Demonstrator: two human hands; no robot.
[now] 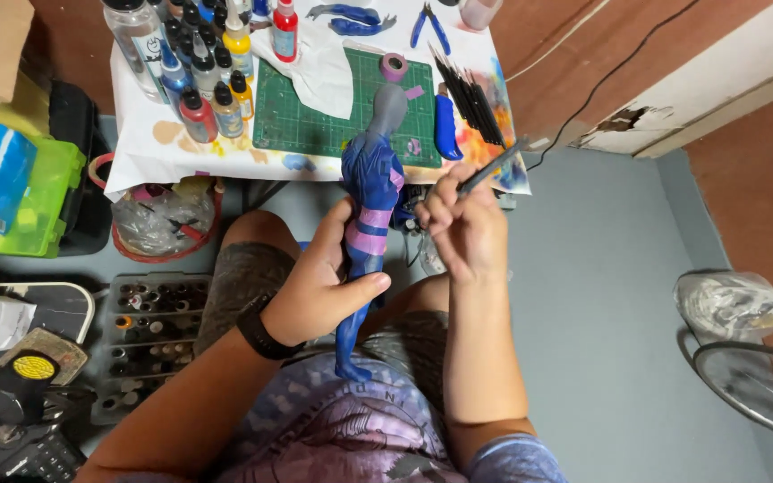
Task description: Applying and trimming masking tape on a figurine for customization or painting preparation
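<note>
My left hand point(319, 284) grips a tall blue figurine point(370, 179) around its middle; the figure has pink bands at the waist and a grey unpainted head point(390, 109). Its feet rest near my lap. My right hand point(462, 228) holds a thin dark paintbrush point(492, 166) just right of the figure's torso, with the handle pointing up and to the right. A black watch point(259, 331) sits on my left wrist.
A small table with a green cutting mat point(315, 116), several paint bottles point(208, 63), a row of brushes point(471, 103), a blue knife point(445, 130) and blue pliers point(429, 25). Below left: a bin point(163, 224), a tray of paint pots point(149, 331), a green box point(38, 201). A fan point(758, 385) at right.
</note>
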